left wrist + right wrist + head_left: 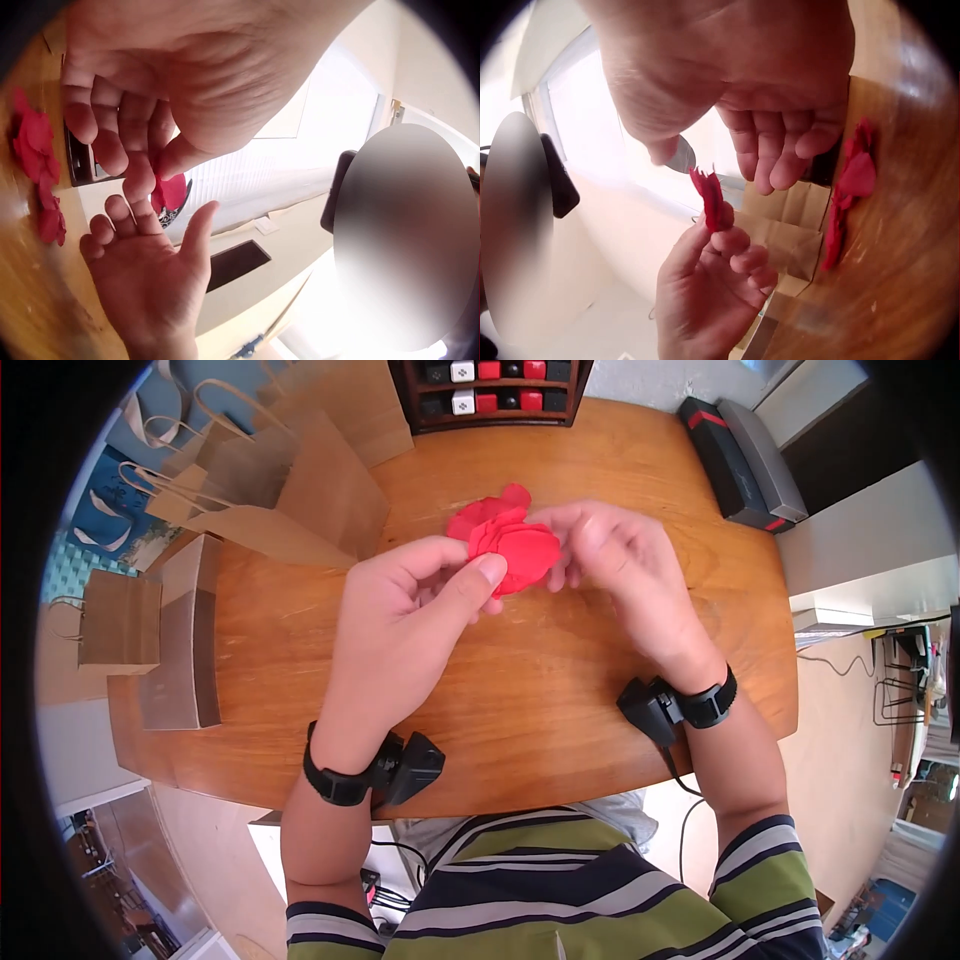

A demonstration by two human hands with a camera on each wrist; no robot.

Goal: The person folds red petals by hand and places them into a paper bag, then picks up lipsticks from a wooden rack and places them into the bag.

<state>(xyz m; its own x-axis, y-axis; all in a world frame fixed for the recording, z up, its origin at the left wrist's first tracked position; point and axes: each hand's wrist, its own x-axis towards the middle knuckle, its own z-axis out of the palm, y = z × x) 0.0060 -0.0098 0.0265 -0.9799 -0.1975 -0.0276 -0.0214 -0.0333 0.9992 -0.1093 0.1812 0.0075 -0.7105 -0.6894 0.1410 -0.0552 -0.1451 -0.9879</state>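
Observation:
My left hand (400, 625) pinches a small stack of red artificial flower petals (525, 553) between thumb and fingers, above the table. From the right wrist view, the petal stack is seen edge-on, upright above the left fingertips, with frayed upper edges. My right hand (625, 565) is just right of the stack, its thumb apart from loosely bent fingers and nothing visible between them. More red petals (855, 176) lie in a loose row on the wooden table beyond the hands, partly hidden behind the held stack in the head view.
Brown paper bags (330, 490) stand at the back left, with a flat box (180, 640) near the left edge. A dark shelf (495, 400) of small red, white and black items is at the back. Long dark boxes (740, 465) lie at the back right.

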